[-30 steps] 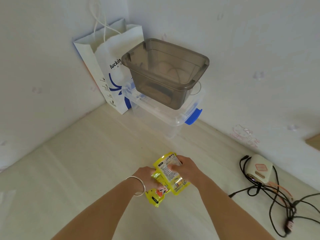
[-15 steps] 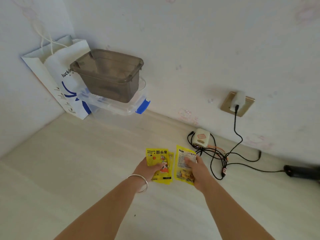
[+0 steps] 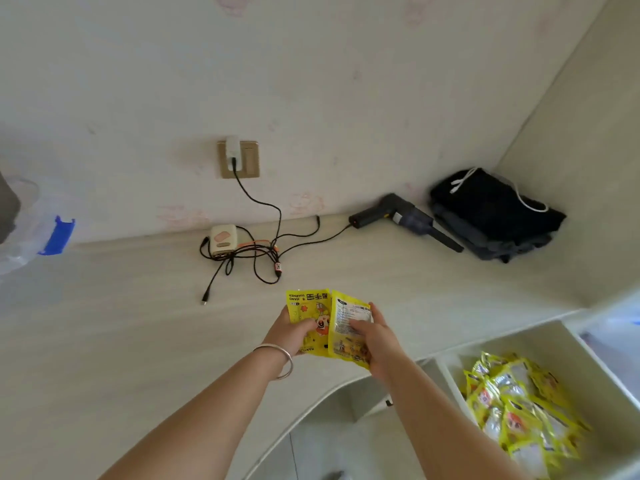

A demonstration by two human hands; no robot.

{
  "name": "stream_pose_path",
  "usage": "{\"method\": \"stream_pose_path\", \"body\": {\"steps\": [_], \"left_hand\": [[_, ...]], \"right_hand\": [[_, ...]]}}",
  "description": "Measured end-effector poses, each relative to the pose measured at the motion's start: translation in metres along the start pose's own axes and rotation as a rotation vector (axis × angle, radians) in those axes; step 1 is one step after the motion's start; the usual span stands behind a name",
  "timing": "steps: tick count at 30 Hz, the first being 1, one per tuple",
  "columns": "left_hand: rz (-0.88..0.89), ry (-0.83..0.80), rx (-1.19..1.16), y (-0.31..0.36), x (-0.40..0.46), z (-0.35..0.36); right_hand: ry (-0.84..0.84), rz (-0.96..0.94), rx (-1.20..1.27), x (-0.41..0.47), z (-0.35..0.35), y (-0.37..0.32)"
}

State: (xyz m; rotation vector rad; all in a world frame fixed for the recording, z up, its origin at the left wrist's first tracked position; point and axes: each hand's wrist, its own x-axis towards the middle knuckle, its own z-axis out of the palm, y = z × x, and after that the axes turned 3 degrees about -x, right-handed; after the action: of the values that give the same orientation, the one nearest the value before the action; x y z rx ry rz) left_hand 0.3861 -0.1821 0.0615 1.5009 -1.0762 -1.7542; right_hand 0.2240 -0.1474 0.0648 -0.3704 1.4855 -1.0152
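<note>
Head view. Left hand [image 3: 289,336]: fingers grasping the left packet [image 3: 309,317], yellow, print side up, over the desk [image 3: 138,323]. Right hand [image 3: 375,339]: fingers grasping the right packet [image 3: 346,327], which overlaps the first at its 3 o'clock edge. Cables [image 3: 256,251] at 11 o'clock of the hands. Box [image 3: 540,344] of similar packets at 4 o'clock.

wall socket [image 3: 238,160] with white plug | cream device [image 3: 223,240] amid tangled black cables [image 3: 258,263] | black handheld blower [image 3: 398,216] just beside folded dark clothes [image 3: 491,213], far corner | clear box, blue latch [image 3: 57,235], left edge | white bin [image 3: 540,344] holding yellow packets [image 3: 519,420], lower right
</note>
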Motion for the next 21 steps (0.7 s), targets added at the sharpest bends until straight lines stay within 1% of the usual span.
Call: {"method": "stream_pose_path", "body": {"steps": [5,9,11,13,17,21], "left_hand": [[0.027,-0.184,0.117,-0.011,-0.009,0.101],[0.057,-0.334,0.138,-0.027,-0.014,0.181],[0.047,-0.374,0.138,-0.037,-0.018,0.221],[0.024,-0.382,0.165,-0.049,-0.020,0.259],[-0.007,-0.334,0.318,-0.077,-0.021,0.327],[-0.072,-0.317,0.350,-0.111,-0.022,0.382]], "right_hand": [[0.167,-0.047,0.123,-0.031,-0.099,0.010],[0.280,-0.053,0.232,-0.048,-0.177,0.017],[0.321,-0.053,0.264,-0.055,-0.216,0.022],[0.357,-0.041,0.282,-0.059,-0.255,0.028],[0.394,-0.010,0.260,-0.057,-0.328,0.043],[0.383,0.062,0.244,-0.047,-0.389,0.062]]}}
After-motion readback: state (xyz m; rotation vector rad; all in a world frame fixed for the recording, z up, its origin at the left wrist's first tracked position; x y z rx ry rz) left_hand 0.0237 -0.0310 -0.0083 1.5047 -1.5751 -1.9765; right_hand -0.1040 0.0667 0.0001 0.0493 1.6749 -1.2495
